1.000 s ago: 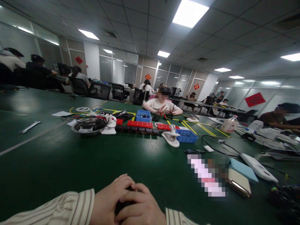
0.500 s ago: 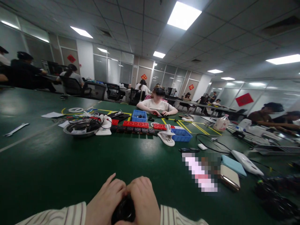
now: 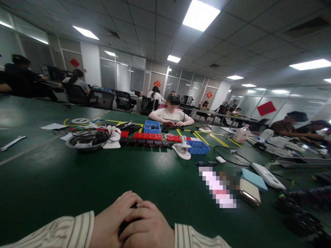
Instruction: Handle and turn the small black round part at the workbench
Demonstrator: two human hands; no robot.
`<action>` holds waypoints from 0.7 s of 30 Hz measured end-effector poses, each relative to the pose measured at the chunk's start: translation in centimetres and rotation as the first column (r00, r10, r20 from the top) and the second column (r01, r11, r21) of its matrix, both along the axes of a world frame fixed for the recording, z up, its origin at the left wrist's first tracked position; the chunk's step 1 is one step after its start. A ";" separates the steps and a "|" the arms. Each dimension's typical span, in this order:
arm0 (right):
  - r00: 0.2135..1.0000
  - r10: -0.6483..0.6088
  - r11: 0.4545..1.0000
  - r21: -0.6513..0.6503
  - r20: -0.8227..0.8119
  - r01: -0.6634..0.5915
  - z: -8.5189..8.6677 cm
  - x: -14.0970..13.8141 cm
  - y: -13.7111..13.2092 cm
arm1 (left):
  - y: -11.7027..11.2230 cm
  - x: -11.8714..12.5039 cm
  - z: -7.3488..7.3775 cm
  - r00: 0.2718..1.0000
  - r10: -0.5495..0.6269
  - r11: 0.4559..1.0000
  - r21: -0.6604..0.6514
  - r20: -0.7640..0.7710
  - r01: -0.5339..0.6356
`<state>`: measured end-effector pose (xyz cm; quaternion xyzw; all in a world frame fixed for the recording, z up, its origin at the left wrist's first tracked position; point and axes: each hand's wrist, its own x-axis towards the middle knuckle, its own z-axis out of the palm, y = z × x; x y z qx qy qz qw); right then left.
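Note:
At the bottom edge, my left hand and my right hand are curled together on the green table. Both close around a small dark object that shows only as a sliver between the fingers. The right fingers lie over the left ones. Striped sleeves cover both wrists.
Further out lie a metal bowl with cables, red and black power strips, two blue bins, white clamps, a wrench, phones and a power bank to the right. A person sits opposite; others work at the right and the back.
My hands, which half a second ago stood side by side with the dark object showing between them, have folded back over it. The view has drifted slightly.

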<state>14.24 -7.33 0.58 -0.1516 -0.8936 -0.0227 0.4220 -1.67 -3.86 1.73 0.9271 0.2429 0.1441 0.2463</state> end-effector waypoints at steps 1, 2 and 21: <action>1.000 -0.011 1.000 -0.002 -0.018 0.011 0.2 -0.1 -0.2 | 0.0 -0.2 -0.4 1.000 0.009 1.000 0.028 0.015 -0.010; 0.998 -0.033 0.999 -0.009 -0.049 0.033 0.5 -0.2 -0.4 | -0.1 -0.4 -0.9 0.999 0.021 0.997 0.070 0.035 -0.023; 0.986 -0.097 0.987 -0.116 0.133 0.113 -0.9 0.1 -0.2 | -0.2 0.4 1.2 0.997 -0.020 0.999 -0.031 -0.074 0.018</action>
